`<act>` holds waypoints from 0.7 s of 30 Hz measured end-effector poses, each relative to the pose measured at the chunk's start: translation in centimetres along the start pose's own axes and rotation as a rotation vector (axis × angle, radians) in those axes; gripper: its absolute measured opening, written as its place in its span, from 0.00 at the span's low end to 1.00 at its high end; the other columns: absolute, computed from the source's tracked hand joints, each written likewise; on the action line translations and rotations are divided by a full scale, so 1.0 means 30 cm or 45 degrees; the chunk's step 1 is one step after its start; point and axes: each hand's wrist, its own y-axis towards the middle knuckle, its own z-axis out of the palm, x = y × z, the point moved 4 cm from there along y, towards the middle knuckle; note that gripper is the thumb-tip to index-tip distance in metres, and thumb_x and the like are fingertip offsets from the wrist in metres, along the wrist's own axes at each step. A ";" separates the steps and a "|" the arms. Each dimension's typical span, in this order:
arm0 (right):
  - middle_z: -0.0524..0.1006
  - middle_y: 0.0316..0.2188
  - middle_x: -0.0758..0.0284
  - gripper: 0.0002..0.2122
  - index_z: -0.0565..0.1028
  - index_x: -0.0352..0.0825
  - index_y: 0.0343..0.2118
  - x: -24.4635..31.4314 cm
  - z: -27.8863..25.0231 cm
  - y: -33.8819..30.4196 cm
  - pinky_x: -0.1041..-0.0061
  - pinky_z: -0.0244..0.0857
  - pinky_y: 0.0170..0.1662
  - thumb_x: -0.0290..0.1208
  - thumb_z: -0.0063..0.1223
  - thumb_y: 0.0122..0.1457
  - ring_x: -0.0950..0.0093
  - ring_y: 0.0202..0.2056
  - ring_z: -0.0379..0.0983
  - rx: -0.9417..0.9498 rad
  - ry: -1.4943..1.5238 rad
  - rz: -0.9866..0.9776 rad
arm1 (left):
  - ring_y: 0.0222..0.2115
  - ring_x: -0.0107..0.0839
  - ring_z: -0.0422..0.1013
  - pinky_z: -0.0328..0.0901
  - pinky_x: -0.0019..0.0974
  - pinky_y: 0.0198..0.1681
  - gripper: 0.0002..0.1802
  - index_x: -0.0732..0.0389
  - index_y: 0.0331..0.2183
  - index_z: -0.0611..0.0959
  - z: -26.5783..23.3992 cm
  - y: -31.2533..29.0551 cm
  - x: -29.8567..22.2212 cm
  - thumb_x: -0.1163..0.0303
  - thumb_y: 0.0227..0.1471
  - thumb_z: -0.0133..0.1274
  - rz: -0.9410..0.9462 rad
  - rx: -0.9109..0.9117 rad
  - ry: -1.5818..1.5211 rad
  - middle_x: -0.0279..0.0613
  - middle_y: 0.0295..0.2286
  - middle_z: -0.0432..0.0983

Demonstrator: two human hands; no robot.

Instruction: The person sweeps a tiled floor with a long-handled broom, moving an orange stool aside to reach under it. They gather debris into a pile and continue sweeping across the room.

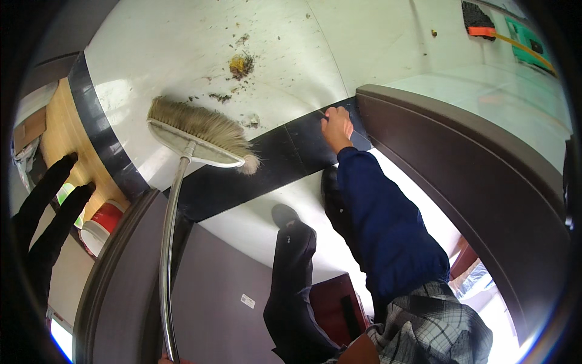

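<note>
A broom with a pale, worn bristle head (200, 128) rests on the white tiled floor beside the dark threshold strip. Its metal handle (168, 267) runs down to the lower edge, where the fingers of my left hand (171, 360) are partly visible, closed around it. My right hand (337, 128), in a dark blue sleeve, reaches down over the threshold near the door frame's end. Its fingers are pinched together, and a tiny dark sliver shows at their tips, too small to name. A yellowish-brown clump of dirt (240, 65) and scattered bits lie on the tiles beyond the bristles.
Brown door panelling (467, 151) stands at the right, and a grey door (212, 285) at the lower left. A black mop head with an orange clamp (480, 29) lies far right. At the left are a red and white bucket (104, 224) and another person's dark-trousered legs (57, 209).
</note>
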 end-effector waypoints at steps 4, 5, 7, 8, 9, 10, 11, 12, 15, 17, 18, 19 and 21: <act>0.76 0.34 0.60 0.06 0.78 0.37 0.24 0.049 0.036 0.018 0.59 0.69 0.42 0.34 0.58 0.47 0.59 0.41 0.73 0.049 -0.277 -0.198 | 0.31 0.32 0.59 0.54 0.37 0.40 0.19 0.54 0.18 0.67 -0.018 0.001 0.011 0.72 0.60 0.51 0.015 -0.048 -0.043 0.32 0.19 0.56; 0.76 0.32 0.60 0.07 0.78 0.37 0.25 0.050 0.043 0.004 0.61 0.69 0.40 0.34 0.58 0.47 0.61 0.39 0.74 0.119 -0.160 -0.109 | 0.30 0.32 0.59 0.54 0.37 0.40 0.19 0.54 0.18 0.67 -0.023 0.000 0.010 0.72 0.60 0.51 0.029 -0.069 -0.038 0.32 0.19 0.55; 0.77 0.28 0.61 0.07 0.78 0.35 0.27 0.058 0.054 -0.024 0.63 0.69 0.37 0.34 0.57 0.48 0.65 0.34 0.76 0.258 0.073 0.069 | 0.30 0.32 0.59 0.54 0.38 0.40 0.20 0.54 0.18 0.66 -0.029 0.000 0.006 0.72 0.60 0.51 0.053 -0.070 -0.048 0.32 0.19 0.55; 0.77 0.26 0.62 0.08 0.78 0.34 0.27 0.038 0.058 -0.043 0.65 0.69 0.35 0.33 0.57 0.49 0.68 0.32 0.76 0.293 0.269 0.125 | 0.30 0.32 0.59 0.54 0.38 0.40 0.20 0.53 0.17 0.66 -0.030 0.000 0.008 0.72 0.61 0.50 0.051 -0.052 -0.070 0.33 0.19 0.55; 0.77 0.24 0.63 0.08 0.78 0.34 0.28 -0.003 0.074 -0.067 0.67 0.69 0.33 0.33 0.56 0.51 0.70 0.30 0.76 0.322 0.462 0.184 | 0.30 0.32 0.60 0.54 0.38 0.40 0.20 0.53 0.17 0.66 -0.031 0.004 0.011 0.72 0.61 0.49 0.045 -0.031 -0.096 0.33 0.19 0.56; 0.78 0.22 0.65 0.08 0.78 0.33 0.29 -0.036 0.092 -0.094 0.68 0.68 0.32 0.33 0.56 0.52 0.73 0.27 0.75 0.349 0.657 0.242 | 0.30 0.32 0.60 0.54 0.39 0.40 0.20 0.53 0.17 0.66 -0.037 0.011 0.015 0.71 0.61 0.49 0.056 0.005 -0.092 0.33 0.19 0.56; 0.77 0.21 0.66 0.08 0.79 0.33 0.29 -0.054 0.111 -0.131 0.70 0.67 0.31 0.33 0.56 0.53 0.75 0.26 0.74 0.352 0.718 0.320 | 0.30 0.32 0.60 0.54 0.39 0.40 0.20 0.53 0.17 0.66 -0.048 0.018 0.027 0.70 0.62 0.49 0.069 0.040 -0.082 0.33 0.19 0.57; 0.76 0.20 0.67 0.08 0.79 0.33 0.29 -0.065 0.127 -0.181 0.71 0.67 0.30 0.33 0.55 0.55 0.77 0.25 0.73 0.356 0.778 0.400 | 0.30 0.32 0.60 0.54 0.39 0.40 0.20 0.53 0.17 0.66 -0.053 0.021 0.030 0.69 0.62 0.48 0.080 0.075 -0.069 0.33 0.19 0.58; 0.79 0.24 0.63 0.09 0.80 0.34 0.31 -0.086 0.146 -0.339 0.70 0.68 0.33 0.33 0.53 0.56 0.72 0.28 0.76 0.467 0.831 0.437 | 0.29 0.32 0.60 0.54 0.41 0.39 0.20 0.54 0.18 0.66 -0.054 0.014 0.035 0.66 0.62 0.48 0.056 0.038 0.093 0.33 0.19 0.58; 0.82 0.27 0.61 0.09 0.83 0.35 0.30 -0.103 0.151 -0.452 0.68 0.69 0.37 0.30 0.52 0.56 0.70 0.30 0.78 0.536 0.907 0.416 | 0.29 0.32 0.60 0.54 0.41 0.39 0.20 0.53 0.18 0.65 -0.046 0.013 0.043 0.64 0.62 0.49 0.034 0.047 0.130 0.33 0.20 0.59; 0.82 0.27 0.60 0.08 0.83 0.35 0.28 -0.085 0.157 -0.508 0.69 0.70 0.39 0.28 0.51 0.55 0.69 0.31 0.79 0.670 0.870 0.546 | 0.29 0.32 0.60 0.54 0.41 0.38 0.20 0.53 0.19 0.65 -0.043 0.012 0.042 0.63 0.62 0.49 0.028 0.047 0.155 0.33 0.20 0.59; 0.83 0.27 0.60 0.09 0.83 0.35 0.27 -0.044 0.142 -0.559 0.70 0.70 0.40 0.26 0.50 0.54 0.68 0.33 0.80 0.637 0.809 0.402 | 0.29 0.32 0.59 0.54 0.41 0.38 0.20 0.53 0.19 0.65 -0.030 0.013 0.041 0.62 0.62 0.48 0.025 0.083 0.193 0.33 0.20 0.58; 0.82 0.27 0.64 0.07 0.82 0.32 0.29 0.015 0.133 -0.639 0.73 0.68 0.37 0.26 0.53 0.56 0.74 0.31 0.76 0.764 1.009 0.241 | 0.28 0.32 0.58 0.54 0.41 0.37 0.20 0.52 0.20 0.65 0.000 0.011 0.037 0.60 0.63 0.47 0.011 0.163 0.253 0.32 0.20 0.57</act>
